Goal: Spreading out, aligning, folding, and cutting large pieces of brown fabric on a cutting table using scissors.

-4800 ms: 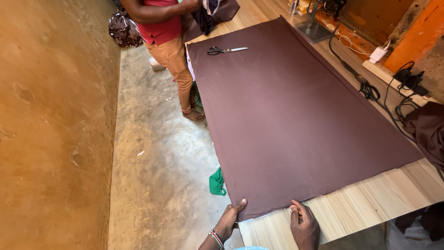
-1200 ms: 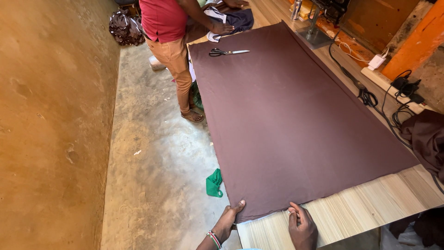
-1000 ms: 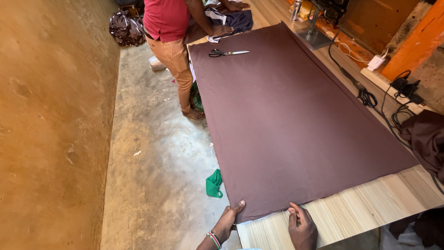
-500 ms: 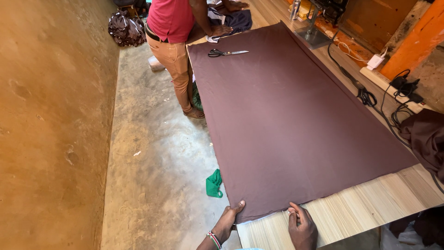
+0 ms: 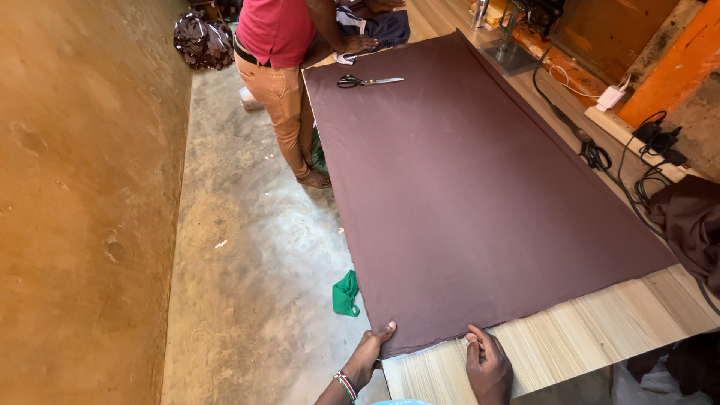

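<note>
Head view: a large rectangular sheet of dark brown fabric point(image 5: 465, 187) lies flat over a long pale wooden table point(image 5: 600, 330), covering nearly all of it and leaving a bare strip of wood at the near end. The left hand point(image 5: 369, 354) rests at the fabric's near left corner, fingers closed together and thumb stretched onto the cloth edge, pressing it down at the table's corner. The right hand point(image 5: 487, 361) lies just beside the fabric's near edge, a little to the right of the left hand, palm down on the bare wood with the fingertips touching the hem; whether it pinches the cloth cannot be told.

At the fabric's far end a pair of black-handled steel scissors point(image 5: 367, 80) lies on the cloth. Beside that far left corner stands another person in a red shirt and tan trousers point(image 5: 281, 67), one hand on a dark garment point(image 5: 379, 30) just beyond the fabric's far edge. Left of the fabric, on the grey concrete floor point(image 5: 247, 247), a crumpled green scrap point(image 5: 346, 293) lies near the near left corner. Along the fabric's right side run black cables point(image 5: 622, 165), and a second brown cloth heap point(image 5: 694, 225) sits at its right near corner.
</note>
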